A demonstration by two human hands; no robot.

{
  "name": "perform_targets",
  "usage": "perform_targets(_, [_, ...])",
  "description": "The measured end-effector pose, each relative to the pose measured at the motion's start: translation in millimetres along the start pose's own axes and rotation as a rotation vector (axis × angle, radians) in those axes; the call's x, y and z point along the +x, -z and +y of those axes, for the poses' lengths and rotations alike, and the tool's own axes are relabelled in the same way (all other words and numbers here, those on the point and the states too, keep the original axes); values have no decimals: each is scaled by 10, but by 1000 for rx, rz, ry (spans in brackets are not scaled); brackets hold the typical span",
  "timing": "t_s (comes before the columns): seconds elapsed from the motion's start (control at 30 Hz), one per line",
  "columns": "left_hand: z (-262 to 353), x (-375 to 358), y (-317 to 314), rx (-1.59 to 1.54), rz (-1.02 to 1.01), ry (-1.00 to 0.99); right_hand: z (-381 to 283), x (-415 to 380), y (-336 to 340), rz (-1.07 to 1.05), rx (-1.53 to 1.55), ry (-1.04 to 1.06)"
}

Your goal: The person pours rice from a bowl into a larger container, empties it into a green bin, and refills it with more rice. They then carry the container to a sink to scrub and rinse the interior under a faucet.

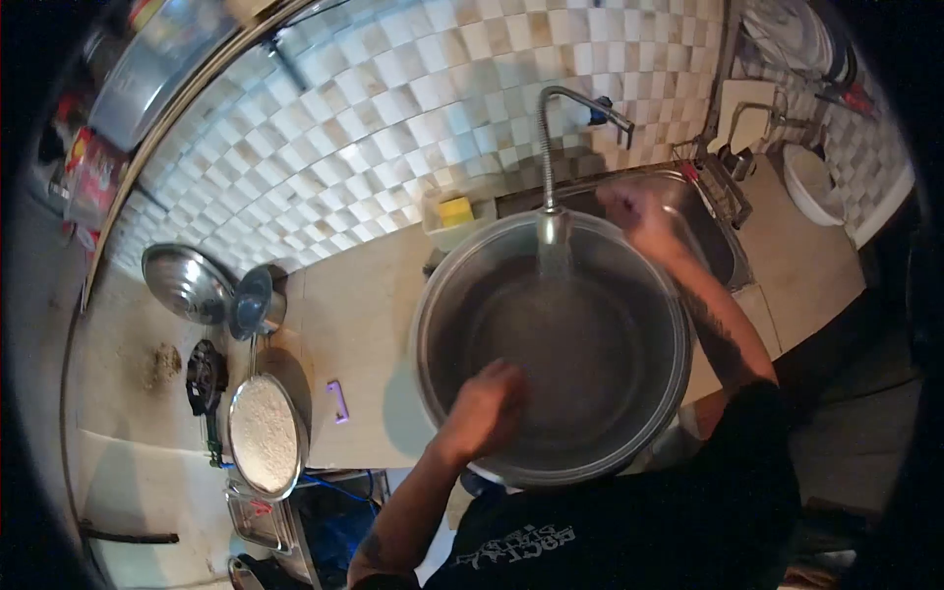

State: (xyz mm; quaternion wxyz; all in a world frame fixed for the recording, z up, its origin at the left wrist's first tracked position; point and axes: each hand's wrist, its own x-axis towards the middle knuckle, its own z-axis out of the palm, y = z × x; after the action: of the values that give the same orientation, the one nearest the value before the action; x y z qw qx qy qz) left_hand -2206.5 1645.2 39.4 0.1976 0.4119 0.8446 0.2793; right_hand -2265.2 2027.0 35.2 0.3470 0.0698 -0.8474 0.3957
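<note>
A large round metal pot stands in front of me at the counter's edge. Water sprays into it from the head of a flexible spring-neck tap. My left hand is over the near left part of the pot, its fingers curled in, with nothing seen in them. On the far right, my right hand is beside the pot's rim and above the sink. Its fingers are blurred, so I cannot tell whether they are closed.
Left of the pot, a purple object lies on the counter. Farther left are a bowl of whitish grains, a small pot, a metal lid and a burner. A yellow sponge sits behind the pot; a white basin stands right.
</note>
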Motion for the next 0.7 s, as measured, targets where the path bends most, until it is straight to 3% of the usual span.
perform_targets(0.07, [44, -75, -120, 198, 91, -203, -350, -124, -32, -543, -357, -126])
perform_targets(0.1, [-28, -216, 13, -20, 122, -183, -334, -331, -105, -471, -424, 106])
perform_targets(0.17, [-414, -586, 294, -23, 458, -217, -615, -540, -217, -519, -344, 161])
perform_targets(0.2, [-667, -854, 444, -13, 632, -216, -951, -534, -234, -652, -212, -20])
perform_targets(0.27, [-1363, -1551, 719, 65, 1119, -74, -1196, -647, -396, -656, -150, -105])
perform_targets(0.33, [-2127, -2335, 892, -11, 1615, 198, -1696, -691, -613, -674, -72, -271])
perform_targets(0.37, [-2549, -2818, 902, 8, 1785, 355, -1901, -682, -784, -670, -16, -401])
perform_targets(0.4, [-2959, -3268, 898, 21, 1941, 503, -2046, -643, -1035, -708, 82, -393])
perform_targets(0.47, [-3594, -3952, 796, -246, 2233, 458, -2374, -632, -1446, -757, 257, -402])
perform_targets(0.53, [-4135, -4492, 587, -392, 2230, 583, -2833, -448, -2102, -875, 250, -356])
perform_targets(0.57, [-4185, -4555, 584, -644, 2245, 625, -2985, -387, -2494, -937, 264, -340])
perform_targets(0.67, [-4608, -4752, 511, -791, 1910, 511, -3044, -466, -3857, -971, 638, -567])
perform_targets(0.7, [-4716, -4733, 496, -999, 1884, 420, -3105, -503, -4316, -980, 718, -671])
